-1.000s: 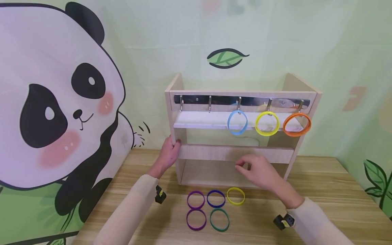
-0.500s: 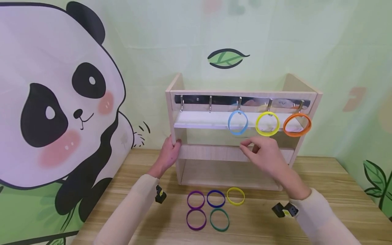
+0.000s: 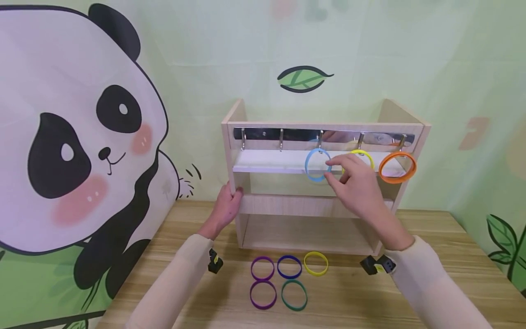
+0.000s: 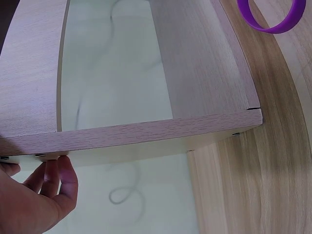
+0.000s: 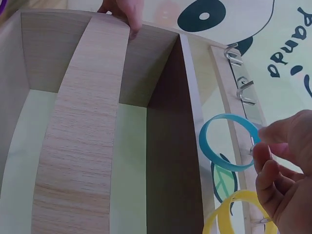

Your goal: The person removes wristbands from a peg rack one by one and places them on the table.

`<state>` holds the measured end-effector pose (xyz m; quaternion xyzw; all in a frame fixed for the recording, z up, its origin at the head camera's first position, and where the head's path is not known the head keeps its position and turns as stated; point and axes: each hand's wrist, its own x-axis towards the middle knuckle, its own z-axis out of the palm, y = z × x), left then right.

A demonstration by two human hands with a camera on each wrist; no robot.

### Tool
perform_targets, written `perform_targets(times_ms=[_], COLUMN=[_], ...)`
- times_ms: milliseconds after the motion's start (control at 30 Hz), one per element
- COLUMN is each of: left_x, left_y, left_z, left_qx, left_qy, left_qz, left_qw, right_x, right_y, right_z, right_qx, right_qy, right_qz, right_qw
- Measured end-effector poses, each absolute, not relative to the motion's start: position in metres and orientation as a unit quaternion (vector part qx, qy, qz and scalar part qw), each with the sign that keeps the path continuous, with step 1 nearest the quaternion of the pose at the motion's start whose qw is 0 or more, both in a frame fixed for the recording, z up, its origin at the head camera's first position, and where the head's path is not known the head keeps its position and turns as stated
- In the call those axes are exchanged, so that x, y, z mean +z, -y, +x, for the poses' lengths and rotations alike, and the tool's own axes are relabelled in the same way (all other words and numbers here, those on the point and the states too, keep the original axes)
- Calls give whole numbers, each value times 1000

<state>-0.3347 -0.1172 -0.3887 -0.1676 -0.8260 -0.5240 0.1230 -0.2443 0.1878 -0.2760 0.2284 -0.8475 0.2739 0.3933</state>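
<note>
My left hand (image 3: 227, 205) grips the left side panel of a pale wooden shelf (image 3: 287, 205); in the left wrist view its fingers (image 4: 68, 183) bend against the panel. My right hand (image 3: 357, 187) is at the right edge of a light blue wristband (image 3: 306, 165), thumb and index finger apart on either side of that edge. The wristband hangs from the middle hook of a metal rail (image 3: 302, 136). Behind my right hand, a yellow wristband (image 5: 208, 225) hangs partly hidden. An orange wristband (image 3: 390, 179) hangs on the rightmost hook.
The two left hooks (image 3: 281, 139) carry nothing. On the wooden table (image 3: 345, 301) before the shelf lie two purple wristbands (image 3: 263, 307), a dark blue one (image 3: 289, 277), a yellow one (image 3: 316, 274) and a green one (image 3: 294, 309). A panda-print backdrop (image 3: 197, 114) stands behind.
My right hand has risen from the lower part of the shelf to the light blue wristband, and its thumb and index finger have spread. My left hand stays on the side panel.
</note>
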Motion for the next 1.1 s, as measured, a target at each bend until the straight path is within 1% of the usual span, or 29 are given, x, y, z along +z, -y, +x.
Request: perform_targets(times_ms=[200, 400, 567, 1100], left_x=[-389, -388, -388, -388], left_y=[117, 118, 117, 117], left_z=[-335, -336, -336, -336], left_qx=[-529, -527, -527, -527], left_qy=[822, 821, 823, 826], left_qz=[-171, -175, -171, -160], left_qw=[123, 131, 124, 119], right_x=[-273, -266, -261, -257], right_y=[-185, -180, -177, -172], right_z=[-249, -254, -256, -261], right_qx=[273, 278, 278, 300], right_qy=[866, 870, 881, 864], right_qz=[186, 171, 154, 140], right_qw=[376, 370, 351, 379])
